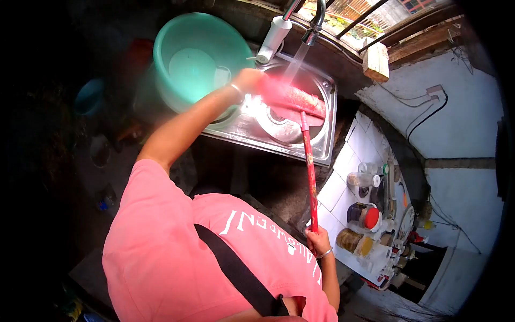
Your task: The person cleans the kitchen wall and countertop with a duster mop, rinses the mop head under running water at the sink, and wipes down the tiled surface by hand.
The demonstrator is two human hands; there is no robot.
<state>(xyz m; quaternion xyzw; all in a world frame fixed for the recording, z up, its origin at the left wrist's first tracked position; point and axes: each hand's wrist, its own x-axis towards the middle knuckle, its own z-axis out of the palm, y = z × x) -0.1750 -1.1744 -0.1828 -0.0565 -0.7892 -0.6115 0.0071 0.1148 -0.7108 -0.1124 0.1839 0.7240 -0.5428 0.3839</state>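
Note:
A red broom or brush (pixel 294 99) lies with its wide head over the round basin of the metal sink (pixel 316 153). Water from the curved faucet (pixel 310 36) runs down onto the bristles. My left hand (pixel 251 81) is at the left end of the head; pink glare and blur hide its fingers, so its grip is unclear. Lower right, my right hand (pixel 317 241) is closed around the red patterned handle, which slants down from the head toward my body.
A large green basin (pixel 166 75) sits on the sink's left side. A white device (pixel 274 38) is mounted beside the faucet. On the right, a white tiled counter (pixel 343 196) holds several jars, one red-lidded (pixel 371 217). A barred window (pixel 370 24) is above.

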